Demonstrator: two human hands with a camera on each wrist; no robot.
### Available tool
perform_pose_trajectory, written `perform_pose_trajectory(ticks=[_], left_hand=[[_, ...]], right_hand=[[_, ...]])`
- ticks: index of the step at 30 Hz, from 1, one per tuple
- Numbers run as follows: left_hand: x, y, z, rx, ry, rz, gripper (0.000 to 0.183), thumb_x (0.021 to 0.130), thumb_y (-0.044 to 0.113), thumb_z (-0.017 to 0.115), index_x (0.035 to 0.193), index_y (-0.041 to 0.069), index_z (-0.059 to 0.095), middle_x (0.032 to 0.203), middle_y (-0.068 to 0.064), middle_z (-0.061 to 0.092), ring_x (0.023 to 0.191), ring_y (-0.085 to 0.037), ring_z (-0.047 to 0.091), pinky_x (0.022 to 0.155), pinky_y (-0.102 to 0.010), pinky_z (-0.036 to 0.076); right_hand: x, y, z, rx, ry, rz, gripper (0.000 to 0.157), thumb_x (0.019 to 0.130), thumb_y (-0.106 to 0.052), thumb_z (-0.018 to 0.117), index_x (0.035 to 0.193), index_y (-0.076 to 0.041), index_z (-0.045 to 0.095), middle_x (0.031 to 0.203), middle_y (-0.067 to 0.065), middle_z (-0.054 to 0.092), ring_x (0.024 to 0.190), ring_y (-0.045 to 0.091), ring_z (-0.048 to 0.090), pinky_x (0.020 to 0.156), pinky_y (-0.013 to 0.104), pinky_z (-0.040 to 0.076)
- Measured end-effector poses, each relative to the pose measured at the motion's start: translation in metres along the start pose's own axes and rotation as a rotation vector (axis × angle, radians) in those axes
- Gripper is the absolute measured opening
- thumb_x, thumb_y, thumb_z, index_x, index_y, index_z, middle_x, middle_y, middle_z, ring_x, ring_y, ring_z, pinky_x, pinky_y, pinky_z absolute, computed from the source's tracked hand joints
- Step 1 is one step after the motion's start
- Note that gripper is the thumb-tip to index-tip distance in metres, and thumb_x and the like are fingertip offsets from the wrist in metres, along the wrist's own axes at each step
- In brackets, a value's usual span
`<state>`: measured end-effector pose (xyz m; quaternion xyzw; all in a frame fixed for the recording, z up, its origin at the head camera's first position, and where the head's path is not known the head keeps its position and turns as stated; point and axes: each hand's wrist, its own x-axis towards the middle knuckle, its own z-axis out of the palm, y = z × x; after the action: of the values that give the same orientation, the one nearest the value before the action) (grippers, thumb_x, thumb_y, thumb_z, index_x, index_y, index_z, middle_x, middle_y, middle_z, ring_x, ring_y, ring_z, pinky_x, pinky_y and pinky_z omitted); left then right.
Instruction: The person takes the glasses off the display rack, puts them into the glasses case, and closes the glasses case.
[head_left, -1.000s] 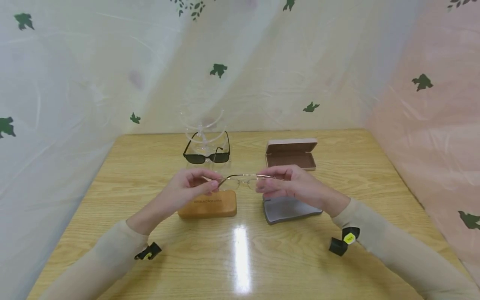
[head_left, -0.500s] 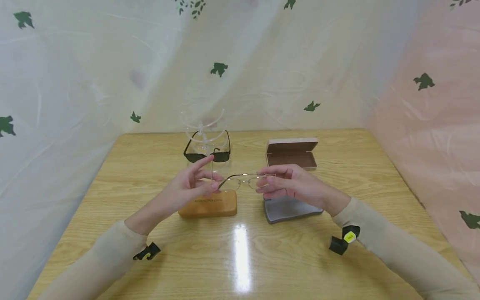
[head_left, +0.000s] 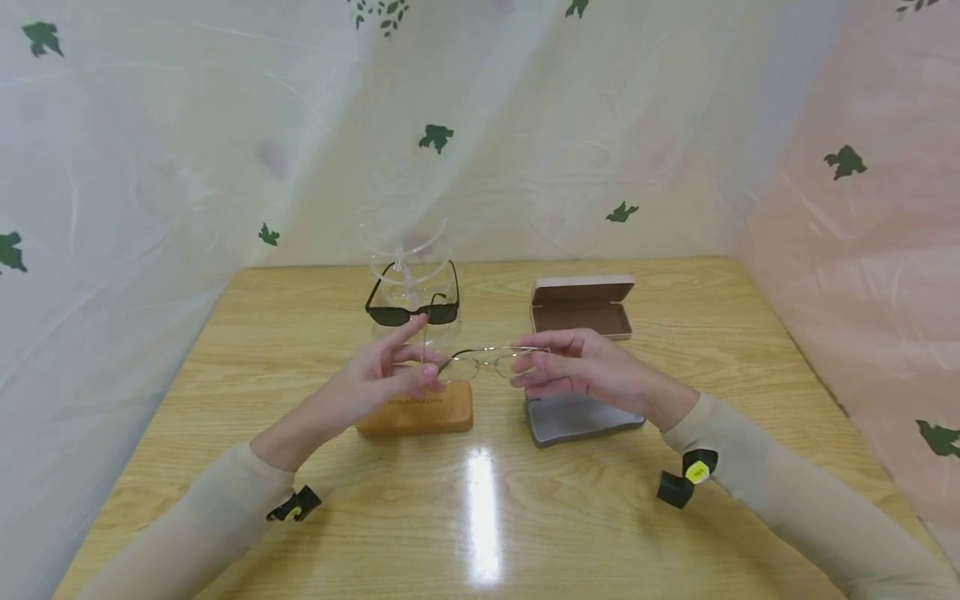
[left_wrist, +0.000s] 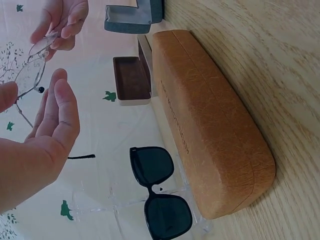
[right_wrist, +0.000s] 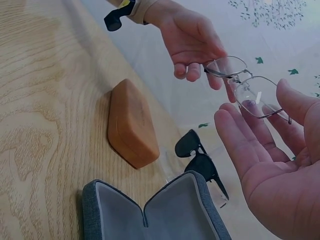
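Holding a pair of thin metal-framed glasses [head_left: 487,360] above the table [head_left: 675,533] between both hands, that's the head view: the left hand [head_left: 382,375] pinches the frame's left end with thumb and lower fingers while its index finger sticks out straight, and the right hand [head_left: 577,371] grips the other end with curled fingers. Under them sit a closed tan leather case [head_left: 416,410] and an open grey case [head_left: 577,418]; further back, dark sunglasses [head_left: 413,310] rest on a clear stand [head_left: 405,258] beside an open pink case [head_left: 582,307]. Over to the left wrist view: the left hand's fingers [left_wrist: 55,110] lie mostly straight near the wire frame [left_wrist: 30,65], the actual contact is cut off at the edge, and the tan case [left_wrist: 210,125] lies long across the wood. Now the right wrist view: the lenses [right_wrist: 245,82] hang between the two hands, right fingers [right_wrist: 250,135] cupped loosely beneath, the grey case [right_wrist: 150,210] gaping open just below. My read is the glasses are being folded; the left temple looks swung partway, so the next move calls for closing both arms flat before lowering the pair into the grey case.
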<state>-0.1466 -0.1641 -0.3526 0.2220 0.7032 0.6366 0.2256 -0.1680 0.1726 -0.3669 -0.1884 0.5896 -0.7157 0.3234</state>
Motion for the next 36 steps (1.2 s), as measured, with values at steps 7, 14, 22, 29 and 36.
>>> perform_pose_trajectory(ticks=[7,14,22,29,36], left_hand=[[0.0017,-0.0021,0.0005,0.036,-0.016,0.013,0.068,0.105,0.014,0.058,0.162,0.012,0.021,0.135,-0.018,0.060,0.110,-0.041,0.067,0.094,-0.047,0.057],[0.0038,-0.0036,0.0014,0.039,-0.078,0.039,0.049,0.108,0.017,0.052,0.154,0.006,0.040,0.135,-0.020,0.062,0.110,-0.050,0.063,0.096,-0.048,0.056],[0.0039,-0.0061,0.0019,0.034,-0.137,0.064,0.044,0.110,0.018,0.048,0.152,0.006,0.044,0.128,-0.024,0.064,0.102,-0.045,0.068,0.094,-0.044,0.057],[0.0051,-0.0066,0.0036,0.006,-0.160,0.045,0.041,0.110,0.020,0.046,0.149,0.006,0.048,0.125,-0.028,0.061,0.102,-0.047,0.068,0.102,-0.044,0.052],[0.0042,-0.0066,0.0032,-0.002,-0.167,0.037,0.040,0.111,0.021,0.043,0.148,0.006,0.050,0.126,-0.029,0.062,0.101,-0.041,0.071,0.110,-0.050,0.044]], right_hand=[[-0.0002,-0.0014,0.0014,0.002,0.011,0.003,0.051,0.102,-0.013,0.064,0.144,0.009,0.046,0.125,0.021,0.066,0.111,0.032,0.068,0.098,0.053,0.052],[0.0001,-0.0015,0.0007,-0.051,0.062,0.031,0.050,0.101,-0.014,0.066,0.144,0.006,0.050,0.119,0.017,0.067,0.101,0.027,0.069,0.095,0.049,0.056],[-0.0014,-0.0038,-0.0005,-0.115,0.089,0.006,0.042,0.102,-0.018,0.065,0.139,-0.001,0.058,0.160,0.014,0.032,0.122,0.034,0.061,0.097,0.049,0.056],[-0.0002,-0.0042,0.0018,-0.051,0.083,0.017,0.035,0.102,-0.009,0.062,0.134,0.005,0.059,0.136,0.019,0.058,0.118,0.030,0.065,0.100,0.054,0.052],[-0.0007,-0.0023,0.0010,-0.042,0.091,0.026,0.039,0.103,-0.011,0.062,0.136,0.010,0.056,0.128,0.015,0.064,0.109,0.030,0.069,0.096,0.055,0.053]])
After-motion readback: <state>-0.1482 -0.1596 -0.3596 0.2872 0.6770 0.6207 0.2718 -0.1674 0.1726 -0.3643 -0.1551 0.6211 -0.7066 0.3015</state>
